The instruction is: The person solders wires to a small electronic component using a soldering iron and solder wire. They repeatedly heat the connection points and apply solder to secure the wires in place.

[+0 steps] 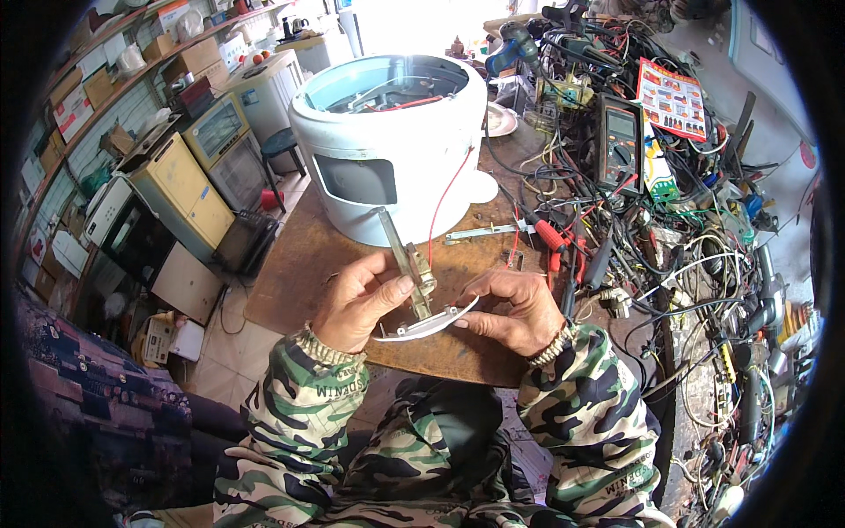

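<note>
My left hand [356, 299] grips a tarnished metal lever bracket [407, 264] between thumb and fingers, its long flat arm pointing up. At the bracket's lower end is a curved white plastic piece [431, 328] with small posts on its inner side. Thumb and fingers of my right hand [518, 308] pinch the right end of that white piece. Whether the two parts are fastened together, I cannot tell. Just beyond my hands stands a round white appliance housing [414, 150], open at the top, with a rectangular opening in its side and a red wire hanging from it.
The housing stands on a worn wooden table [282, 282]. To its right lie a slim metal tool [484, 233], a red-handled tool [550, 236], a multimeter [620, 145] and a dense heap of cables [695, 255]. A blue-and-grey power drill [515, 48] rests behind. Loaded shelves and a yellow cabinet [180, 189] stand left.
</note>
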### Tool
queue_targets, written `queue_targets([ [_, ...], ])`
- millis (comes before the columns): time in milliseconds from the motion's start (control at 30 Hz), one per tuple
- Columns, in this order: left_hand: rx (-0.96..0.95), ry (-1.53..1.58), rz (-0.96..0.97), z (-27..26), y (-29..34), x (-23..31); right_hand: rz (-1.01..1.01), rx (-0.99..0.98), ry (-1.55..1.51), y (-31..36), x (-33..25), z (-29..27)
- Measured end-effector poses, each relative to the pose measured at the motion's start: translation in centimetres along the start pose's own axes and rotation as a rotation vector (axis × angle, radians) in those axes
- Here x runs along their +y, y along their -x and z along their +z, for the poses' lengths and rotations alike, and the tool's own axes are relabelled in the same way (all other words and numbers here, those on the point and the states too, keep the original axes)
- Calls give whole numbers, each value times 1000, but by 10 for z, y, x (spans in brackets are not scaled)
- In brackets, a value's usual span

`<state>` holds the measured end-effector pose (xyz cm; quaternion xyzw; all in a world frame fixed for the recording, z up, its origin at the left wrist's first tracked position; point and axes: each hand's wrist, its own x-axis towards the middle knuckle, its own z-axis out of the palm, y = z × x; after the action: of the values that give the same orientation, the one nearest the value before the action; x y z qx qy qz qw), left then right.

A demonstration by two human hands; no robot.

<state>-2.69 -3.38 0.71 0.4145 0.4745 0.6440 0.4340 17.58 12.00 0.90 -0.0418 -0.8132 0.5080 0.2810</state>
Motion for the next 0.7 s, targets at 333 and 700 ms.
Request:
queue_targets([
  [333,-17,389,-155,1,-6,-10,205,-45,-187,2,-3,1],
  [700,68,294,-29,13,-9,-19,-115,245,331,-11,-29,25],
])
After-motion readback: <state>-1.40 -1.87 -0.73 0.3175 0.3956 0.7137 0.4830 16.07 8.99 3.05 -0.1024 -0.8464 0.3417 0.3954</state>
